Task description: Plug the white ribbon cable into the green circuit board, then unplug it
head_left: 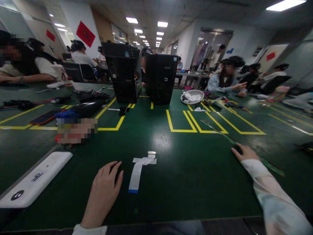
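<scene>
My left hand [105, 187] rests palm down on the green table, its fingers loosely stretched and holding nothing. Just to its right lies a white flat ribbon cable [135, 176] with a blue end and a crosswise piece of tape near its far connector. Farther right, my right hand [246, 152] is over a long, thin green strip [217, 130], which looks like a narrow circuit board. Thumb and fingers are apart there, and the strip runs beneath the hand and out past the wrist. Whether the fingertips touch it is hard to make out.
Two black computer towers [160, 80] stand at the back middle. A white basket [192, 97] with small parts is right of them. At left lie a white panel [36, 179], dark tools and cables [90, 107]. Yellow tape [183, 131] marks the table. Other people sit around.
</scene>
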Tool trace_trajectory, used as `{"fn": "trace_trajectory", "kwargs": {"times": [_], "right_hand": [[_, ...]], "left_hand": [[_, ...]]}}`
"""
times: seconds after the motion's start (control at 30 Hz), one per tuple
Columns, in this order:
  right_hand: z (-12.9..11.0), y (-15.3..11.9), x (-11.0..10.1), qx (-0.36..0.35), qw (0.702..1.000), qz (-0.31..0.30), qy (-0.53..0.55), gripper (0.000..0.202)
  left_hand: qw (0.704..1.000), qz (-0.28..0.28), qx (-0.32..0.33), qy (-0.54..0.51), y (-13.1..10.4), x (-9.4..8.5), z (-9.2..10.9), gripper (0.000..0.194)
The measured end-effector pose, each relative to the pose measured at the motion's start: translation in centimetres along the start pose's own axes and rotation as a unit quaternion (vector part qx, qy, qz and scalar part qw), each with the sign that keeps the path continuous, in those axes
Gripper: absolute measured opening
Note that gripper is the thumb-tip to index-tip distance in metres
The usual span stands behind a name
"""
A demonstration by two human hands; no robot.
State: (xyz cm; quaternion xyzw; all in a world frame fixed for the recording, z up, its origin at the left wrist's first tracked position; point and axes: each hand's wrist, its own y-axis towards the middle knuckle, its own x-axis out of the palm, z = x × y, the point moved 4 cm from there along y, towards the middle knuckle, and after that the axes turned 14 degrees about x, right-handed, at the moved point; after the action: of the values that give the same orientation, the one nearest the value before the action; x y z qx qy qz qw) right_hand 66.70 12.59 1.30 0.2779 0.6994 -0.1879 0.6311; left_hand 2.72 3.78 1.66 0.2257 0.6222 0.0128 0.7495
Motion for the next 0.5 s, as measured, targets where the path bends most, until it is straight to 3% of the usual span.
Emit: {"fn": "trace_trajectory", "kwargs": {"times": [0.23,0.5], "right_hand": [[3.5,-1.3,0.0,-0.145,0.984,0.005,0.107,0.05],[3.5,-2.8,-0.4,-0.131,0.985,0.002,0.115,0.042]], "left_hand": [[1.0,-0.009,-0.006,-0.001,0.0,0.1,0.0,0.057],[1.0,-0.02,-0.016,-0.009,-0.1,0.1,-0.2,0.057]]}}
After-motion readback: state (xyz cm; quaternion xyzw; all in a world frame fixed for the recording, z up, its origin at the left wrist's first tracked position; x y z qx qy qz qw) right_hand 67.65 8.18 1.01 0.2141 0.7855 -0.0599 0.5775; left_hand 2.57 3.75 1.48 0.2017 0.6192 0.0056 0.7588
